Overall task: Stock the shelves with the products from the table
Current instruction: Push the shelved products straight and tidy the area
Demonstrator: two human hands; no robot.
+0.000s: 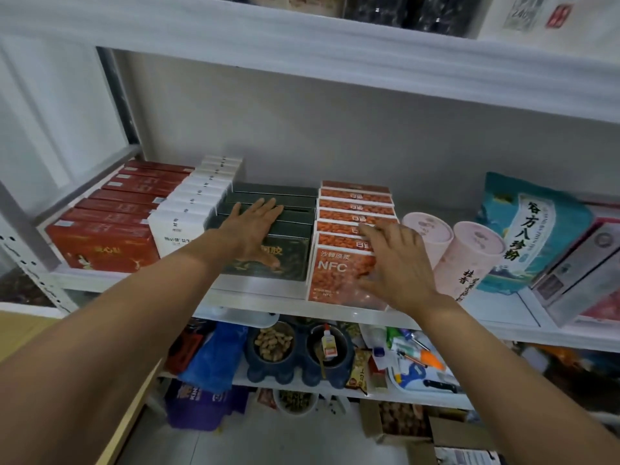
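Bare forearms are seen reaching up from the bottom corners of the frame, both cut off by its lower edge. At centre the left hand (255, 226) is laid flat on the tops of the dark green boxes (288, 260), its grip apart with the fingers straight. The right hand (399, 266) is spread over the front of the orange boxes (339, 273), grip likewise apart; whether the fingertips press the carton cannot be told. Both rows are stood upright, one box behind another, on the middle shelf (255, 290). Seven orange boxes can be counted. The green ones are partly hidden by the hand, so no sure count is given.

Left of the green row a file of white boxes (188, 223) is ranged, and beyond it, at the left edge, a file of red boxes (107, 246); eight red tops are made out. Right of the orange row two pink canisters (469, 256) are set, then one teal bag (536, 229) and grey boxes (577, 270) cut off by the right edge. Below, a lower shelf (302, 384) is crowded with goods, among them a bowl of nuts (273, 344); most are blurred. Across the top, an upper shelf (302, 45) is seen, its goods cropped.
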